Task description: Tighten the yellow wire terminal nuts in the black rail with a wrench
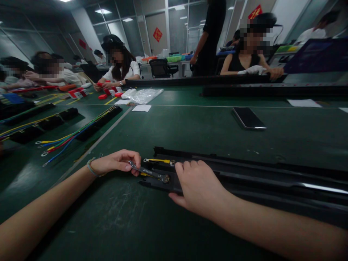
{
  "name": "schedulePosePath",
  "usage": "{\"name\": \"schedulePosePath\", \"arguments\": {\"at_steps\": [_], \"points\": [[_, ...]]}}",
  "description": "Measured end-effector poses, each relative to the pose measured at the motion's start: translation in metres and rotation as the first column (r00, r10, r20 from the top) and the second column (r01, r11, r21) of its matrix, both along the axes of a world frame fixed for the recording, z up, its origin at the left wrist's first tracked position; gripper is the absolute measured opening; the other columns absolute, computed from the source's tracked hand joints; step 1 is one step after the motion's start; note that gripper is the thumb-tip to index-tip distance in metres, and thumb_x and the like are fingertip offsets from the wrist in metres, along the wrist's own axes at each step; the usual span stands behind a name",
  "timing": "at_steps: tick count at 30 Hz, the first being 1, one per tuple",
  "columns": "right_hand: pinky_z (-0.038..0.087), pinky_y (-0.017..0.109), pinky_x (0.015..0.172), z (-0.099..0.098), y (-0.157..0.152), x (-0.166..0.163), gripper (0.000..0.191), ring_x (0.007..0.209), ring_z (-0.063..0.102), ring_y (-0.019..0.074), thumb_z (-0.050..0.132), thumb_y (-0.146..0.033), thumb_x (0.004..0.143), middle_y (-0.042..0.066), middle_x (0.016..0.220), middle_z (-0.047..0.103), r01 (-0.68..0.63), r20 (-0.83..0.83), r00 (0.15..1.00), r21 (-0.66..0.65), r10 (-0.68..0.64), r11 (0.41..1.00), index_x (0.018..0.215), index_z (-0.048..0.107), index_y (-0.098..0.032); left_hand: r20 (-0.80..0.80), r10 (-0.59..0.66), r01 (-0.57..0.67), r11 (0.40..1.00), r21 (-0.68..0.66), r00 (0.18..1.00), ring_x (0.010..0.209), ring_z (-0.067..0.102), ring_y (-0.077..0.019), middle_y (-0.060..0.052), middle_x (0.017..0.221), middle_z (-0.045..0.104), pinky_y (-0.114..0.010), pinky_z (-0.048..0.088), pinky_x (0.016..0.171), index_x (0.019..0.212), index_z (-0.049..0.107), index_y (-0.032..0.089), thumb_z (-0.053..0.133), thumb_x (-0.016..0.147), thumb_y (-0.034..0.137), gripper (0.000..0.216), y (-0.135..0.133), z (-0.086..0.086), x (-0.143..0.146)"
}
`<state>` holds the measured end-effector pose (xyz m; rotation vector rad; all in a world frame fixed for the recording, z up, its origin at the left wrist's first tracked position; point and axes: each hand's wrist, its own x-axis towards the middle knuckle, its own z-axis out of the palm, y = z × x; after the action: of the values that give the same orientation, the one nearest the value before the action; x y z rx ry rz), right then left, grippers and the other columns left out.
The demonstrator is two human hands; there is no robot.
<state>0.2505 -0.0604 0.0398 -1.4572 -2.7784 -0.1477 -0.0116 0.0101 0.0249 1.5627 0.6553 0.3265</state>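
My left hand (119, 162) is closed on the open end of a combination wrench (148, 171). The wrench's ring end sits around a fastener at the near side of a long black channel-shaped housing (244, 177). My right hand (201, 181) grips this housing near its left end, fingers over the top and thumb along the near side. A short yellow wire (157, 160) with a ring terminal sticks out past my right fingertips, its inner end at a bolt. Another yellow wire is partly hidden under the wrench.
A phone (248, 118) lies beyond the housing. Wire bundles with ring terminals (73, 139) rest on black strips at left. A clear plastic bag (146, 95) and papers (304, 103) lie farther back. Across the green table (179, 123), people sit beside long black parts (244, 90).
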Motion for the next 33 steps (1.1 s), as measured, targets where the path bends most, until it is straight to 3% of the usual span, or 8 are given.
{"name": "schedulePosePath", "arguments": {"at_steps": [33], "points": [[0.037,0.035,0.057,-0.0006,0.0005,-0.0003,0.046,0.065,0.052,0.0232,0.046,-0.054,0.067,0.01,0.072,0.056,0.008,-0.007,1.0,0.018,-0.007,1.0,0.087,0.053,-0.013,-0.001,-0.004,0.004,1.0,-0.002,1.0,0.071,0.052,-0.0177,-0.005,0.072,0.057,-0.028,0.042,0.066,0.081,0.058,0.012,0.06,0.073,0.034,0.023,-0.0012,0.0012,0.0005]]}}
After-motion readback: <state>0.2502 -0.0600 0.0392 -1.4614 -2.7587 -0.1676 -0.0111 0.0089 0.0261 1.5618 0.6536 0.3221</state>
